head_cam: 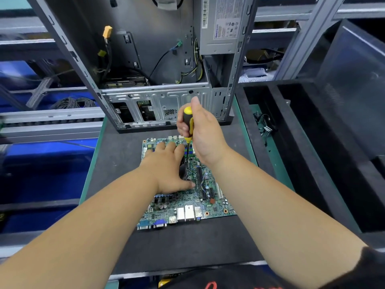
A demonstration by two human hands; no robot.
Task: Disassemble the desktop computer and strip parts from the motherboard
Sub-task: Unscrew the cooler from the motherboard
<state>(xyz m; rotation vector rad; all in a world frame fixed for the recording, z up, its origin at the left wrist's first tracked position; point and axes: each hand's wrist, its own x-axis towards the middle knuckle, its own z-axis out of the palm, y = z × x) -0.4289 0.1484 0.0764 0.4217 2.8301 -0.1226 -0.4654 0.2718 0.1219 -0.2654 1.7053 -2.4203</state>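
One motherboard [188, 202] flat on mat [125, 163], just before one open case [145, 80]. Right hand [205, 132] gripping one screwdriver [188, 124], shaft upright over board centre. Left hand [166, 165] flat, fingers straight, pressing board. Two blue ports [153, 224] at board's near edge.

Your green motherboard [183, 203] lies flat at the frame's centre, its port row along the lower edge. The open grey computer case [145, 59] stands upright just above it, filling the upper middle, with its silver power supply [223, 26] at the upper right and loose cables inside.
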